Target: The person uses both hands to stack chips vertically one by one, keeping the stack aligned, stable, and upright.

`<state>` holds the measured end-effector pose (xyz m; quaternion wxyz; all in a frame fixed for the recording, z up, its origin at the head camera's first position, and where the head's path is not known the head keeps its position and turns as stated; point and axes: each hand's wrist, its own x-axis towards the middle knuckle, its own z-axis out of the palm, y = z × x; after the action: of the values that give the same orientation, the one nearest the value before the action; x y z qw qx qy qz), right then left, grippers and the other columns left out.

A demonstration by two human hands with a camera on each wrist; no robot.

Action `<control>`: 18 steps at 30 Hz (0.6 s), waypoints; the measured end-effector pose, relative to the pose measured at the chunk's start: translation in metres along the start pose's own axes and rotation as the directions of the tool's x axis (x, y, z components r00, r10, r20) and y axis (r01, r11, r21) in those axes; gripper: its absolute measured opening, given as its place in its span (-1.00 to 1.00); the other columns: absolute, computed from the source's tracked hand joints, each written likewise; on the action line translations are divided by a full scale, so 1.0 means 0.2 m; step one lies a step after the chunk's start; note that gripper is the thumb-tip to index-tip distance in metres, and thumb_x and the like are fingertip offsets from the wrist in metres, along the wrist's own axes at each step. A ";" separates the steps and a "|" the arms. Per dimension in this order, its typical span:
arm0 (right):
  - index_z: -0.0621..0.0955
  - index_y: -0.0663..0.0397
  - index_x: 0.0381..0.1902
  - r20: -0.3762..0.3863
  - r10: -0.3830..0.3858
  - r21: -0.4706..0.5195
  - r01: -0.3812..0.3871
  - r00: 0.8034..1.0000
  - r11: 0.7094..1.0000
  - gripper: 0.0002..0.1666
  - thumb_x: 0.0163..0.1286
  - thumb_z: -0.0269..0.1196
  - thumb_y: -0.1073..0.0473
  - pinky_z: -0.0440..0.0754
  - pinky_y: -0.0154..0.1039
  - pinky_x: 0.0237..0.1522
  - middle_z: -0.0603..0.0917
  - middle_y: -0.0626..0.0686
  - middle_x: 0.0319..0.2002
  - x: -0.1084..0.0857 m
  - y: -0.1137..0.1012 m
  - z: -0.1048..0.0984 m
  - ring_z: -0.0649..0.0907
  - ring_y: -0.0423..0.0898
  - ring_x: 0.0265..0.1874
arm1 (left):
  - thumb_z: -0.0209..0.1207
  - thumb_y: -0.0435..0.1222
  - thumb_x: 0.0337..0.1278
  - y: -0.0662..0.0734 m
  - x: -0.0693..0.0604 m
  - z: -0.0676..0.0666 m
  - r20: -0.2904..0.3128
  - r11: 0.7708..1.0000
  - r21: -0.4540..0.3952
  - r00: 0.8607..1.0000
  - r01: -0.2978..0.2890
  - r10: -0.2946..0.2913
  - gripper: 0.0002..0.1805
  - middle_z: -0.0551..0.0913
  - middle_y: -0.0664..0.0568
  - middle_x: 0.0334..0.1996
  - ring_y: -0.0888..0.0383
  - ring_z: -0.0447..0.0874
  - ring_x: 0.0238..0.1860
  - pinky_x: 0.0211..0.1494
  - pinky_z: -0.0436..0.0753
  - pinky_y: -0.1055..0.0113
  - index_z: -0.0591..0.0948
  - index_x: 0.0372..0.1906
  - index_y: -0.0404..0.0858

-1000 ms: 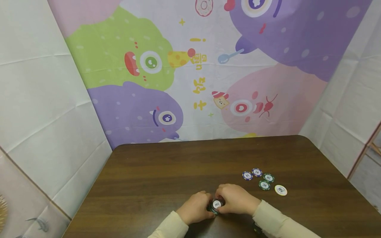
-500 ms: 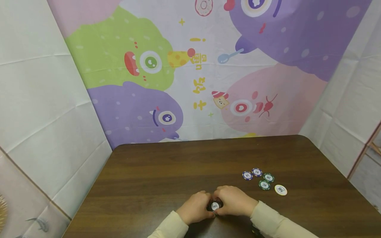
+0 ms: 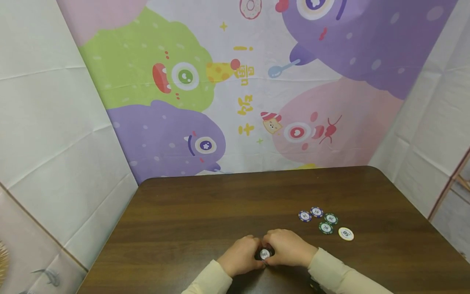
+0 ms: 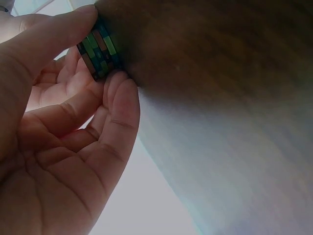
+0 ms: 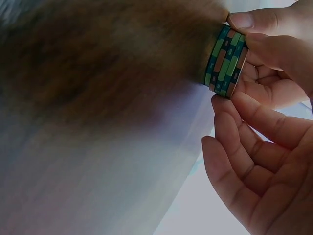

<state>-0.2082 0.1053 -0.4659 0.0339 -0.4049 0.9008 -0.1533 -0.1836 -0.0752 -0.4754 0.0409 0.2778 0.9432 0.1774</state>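
In the head view, a short stack of poker chips (image 3: 264, 254) stands on the table near its front, a dark chip marked 100 on top. My left hand (image 3: 242, 256) grips its left side and my right hand (image 3: 290, 248) grips the right. In the left wrist view, the left thumb and fingers (image 4: 124, 100) pinch the stack's dark edge with green and brown marks (image 4: 99, 51). The right wrist view shows the right thumb (image 5: 279, 51) and fingertips on the stack (image 5: 226, 62), the left thumb (image 5: 242, 19) close behind. Fingers hide part of the stack.
Two blue chips (image 3: 305, 216), two green chips (image 3: 325, 228) and one white chip (image 3: 346, 234) lie flat to the right on the brown table (image 3: 205, 204). A dark green-edged thing (image 3: 315, 284) is partly hidden by the right sleeve. A cartoon cloth (image 3: 253, 155) hangs behind.
The right hand has moved slightly left, closer to the left hand, and the top chip has settled left and down onto the stack between them. The left hand has stayed almost still.
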 end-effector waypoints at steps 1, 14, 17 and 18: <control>0.66 -0.04 -0.37 0.002 0.002 0.004 -0.002 1.000 1.000 -0.71 0.02 0.48 -0.03 0.37 -0.42 -0.45 0.51 -0.22 -0.48 0.00 0.00 0.00 0.35 -0.36 -0.52 | 0.51 -0.18 -0.21 0.00 0.00 0.00 -0.002 1.000 0.002 1.000 -0.003 0.003 -0.69 0.55 0.22 -0.47 0.40 0.35 -0.46 -0.40 0.43 0.50 0.60 -0.39 -0.13; 0.66 -0.06 -0.37 0.011 0.010 0.011 -0.010 1.000 1.000 -0.71 0.02 0.48 -0.04 0.38 -0.40 -0.45 0.53 -0.22 -0.47 0.00 -0.01 -0.01 0.37 -0.36 -0.51 | 0.51 -0.18 -0.22 -0.01 0.00 0.00 -0.005 1.000 -0.004 1.000 -0.009 0.009 -0.69 0.58 0.21 -0.45 0.40 0.39 -0.43 -0.36 0.46 0.49 0.61 -0.36 -0.13; 0.66 -0.06 -0.37 0.009 0.010 0.007 -0.010 1.000 1.000 -0.70 0.02 0.48 -0.05 0.39 -0.40 -0.44 0.53 -0.23 -0.47 0.00 0.00 -0.01 0.37 -0.36 -0.51 | 0.51 -0.18 -0.22 -0.01 0.00 0.00 -0.004 1.000 -0.004 1.000 -0.007 0.007 -0.68 0.58 0.21 -0.44 0.40 0.38 -0.43 -0.36 0.45 0.49 0.61 -0.35 -0.14; 0.66 -0.06 -0.37 0.008 0.009 0.005 -0.009 1.000 1.000 -0.70 0.02 0.48 -0.05 0.39 -0.40 -0.44 0.53 -0.23 -0.47 0.00 0.00 -0.01 0.37 -0.36 -0.51 | 0.51 -0.18 -0.22 0.00 0.00 0.00 -0.004 1.000 -0.004 1.000 -0.005 0.005 -0.68 0.57 0.21 -0.44 0.40 0.38 -0.43 -0.36 0.45 0.49 0.61 -0.35 -0.14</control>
<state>-0.2078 0.1051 -0.4647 0.0391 -0.4014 0.9021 -0.1536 -0.1843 -0.0757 -0.4759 0.0393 0.2799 0.9422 0.1801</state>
